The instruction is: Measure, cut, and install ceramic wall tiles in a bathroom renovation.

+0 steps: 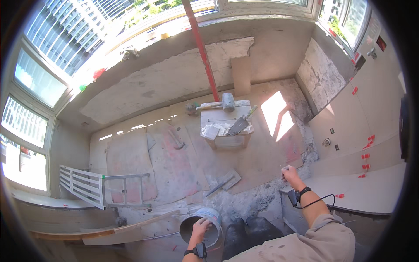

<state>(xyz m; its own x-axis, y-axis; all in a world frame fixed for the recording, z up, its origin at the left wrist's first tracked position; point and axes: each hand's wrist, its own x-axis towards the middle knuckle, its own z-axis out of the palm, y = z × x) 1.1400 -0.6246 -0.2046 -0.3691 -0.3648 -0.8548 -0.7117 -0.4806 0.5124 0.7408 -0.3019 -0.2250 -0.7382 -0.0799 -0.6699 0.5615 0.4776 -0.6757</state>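
My left hand (202, 228), fingers curled, is over the mouth of a grey bucket (212, 214) by my legs. Whatever those fingers grip, if anything, is hidden. Out to the right, my right hand (290, 173) is closed near the rough floor edge by the wall; what it may hold is too small to make out. On each wrist is a dark strap with a small device, and a black cable loops off the right one (297, 196). Ahead of the bucket, a flat trowel (228, 179) and a long-handled tool (216, 188) lie together on the floor.
A small bench (223, 115) carries a mallet (228, 102), a plaster-covered trowel (238, 125) and white crumbs. A hammer (176, 139) lies on the floor sheets. A metal folding step (104, 185) stands left; a red pole (202, 48) rises behind the bench. A long board (113, 233) lies lower left.
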